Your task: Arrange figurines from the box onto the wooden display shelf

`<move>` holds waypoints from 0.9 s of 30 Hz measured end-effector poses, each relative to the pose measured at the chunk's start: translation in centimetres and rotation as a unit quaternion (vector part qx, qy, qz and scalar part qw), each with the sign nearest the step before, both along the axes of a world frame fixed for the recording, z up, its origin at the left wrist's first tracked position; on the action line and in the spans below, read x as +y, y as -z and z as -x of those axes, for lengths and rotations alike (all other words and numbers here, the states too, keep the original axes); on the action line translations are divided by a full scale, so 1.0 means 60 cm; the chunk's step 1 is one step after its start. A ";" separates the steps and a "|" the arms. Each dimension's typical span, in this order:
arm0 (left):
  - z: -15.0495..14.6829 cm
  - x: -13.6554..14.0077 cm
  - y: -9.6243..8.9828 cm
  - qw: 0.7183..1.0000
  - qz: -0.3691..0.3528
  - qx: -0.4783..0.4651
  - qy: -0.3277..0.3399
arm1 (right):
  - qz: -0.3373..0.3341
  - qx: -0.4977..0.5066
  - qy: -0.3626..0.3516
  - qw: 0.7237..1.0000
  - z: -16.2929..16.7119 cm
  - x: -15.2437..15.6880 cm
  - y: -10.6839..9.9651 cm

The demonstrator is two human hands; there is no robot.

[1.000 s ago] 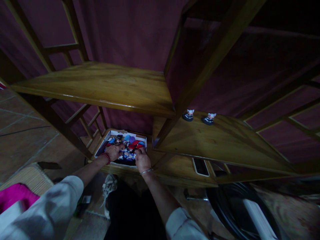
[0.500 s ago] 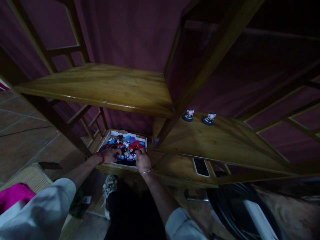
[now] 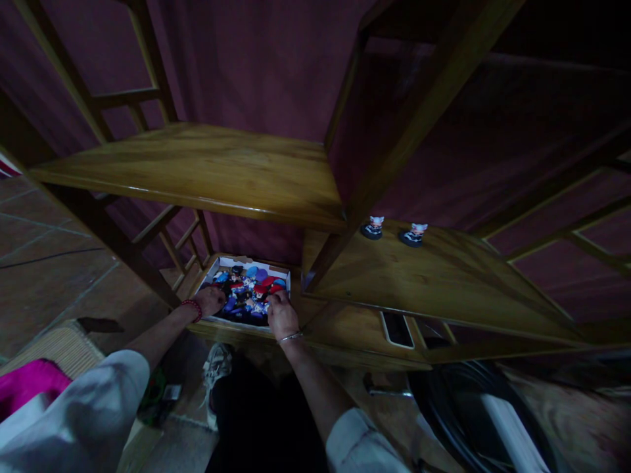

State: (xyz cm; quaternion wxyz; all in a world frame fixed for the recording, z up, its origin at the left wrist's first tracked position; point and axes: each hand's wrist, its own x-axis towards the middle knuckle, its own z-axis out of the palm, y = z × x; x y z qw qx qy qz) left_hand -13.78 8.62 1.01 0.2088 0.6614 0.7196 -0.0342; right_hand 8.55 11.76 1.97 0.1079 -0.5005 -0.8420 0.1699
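A shallow white cardboard box (image 3: pixel 274 268) sits on the low wooden shelf, filled with small figurines (image 3: pixel 250 289) in red, blue, purple and black. My left hand (image 3: pixel 211 300), with a red bead bracelet at the wrist, is at the box's left side, its fingers curled in. Whatever those fingers hold, if anything, is hidden. At the right side of the box my right hand (image 3: pixel 282 316), wearing a thin bangle, has its fingers bent and drawn together among the figurines. What lies between them cannot be made out.
Two small figurines on black bases (image 3: pixel 413 235) stand on the right shelf (image 3: pixel 428 282). Above the box juts a higher wooden shelf (image 3: pixel 207 167). A white-edged phone-like object (image 3: pixel 397 330) lies lower right. A black coiled hose (image 3: pixel 444 407) is on the floor.
My left hand has drawn back left from over the figurines to the box's left side, and its fingers have curled. My right hand has hardly moved.
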 end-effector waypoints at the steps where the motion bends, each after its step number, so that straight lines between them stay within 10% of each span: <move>1: -0.002 -0.001 0.000 1.000 -0.004 0.004 -0.007 | -0.001 0.002 0.000 1.000 0.000 0.000 0.000; 27: -0.008 0.005 -0.005 0.982 0.018 -0.161 -0.099 | 0.004 0.026 0.000 1.000 -0.002 0.002 0.007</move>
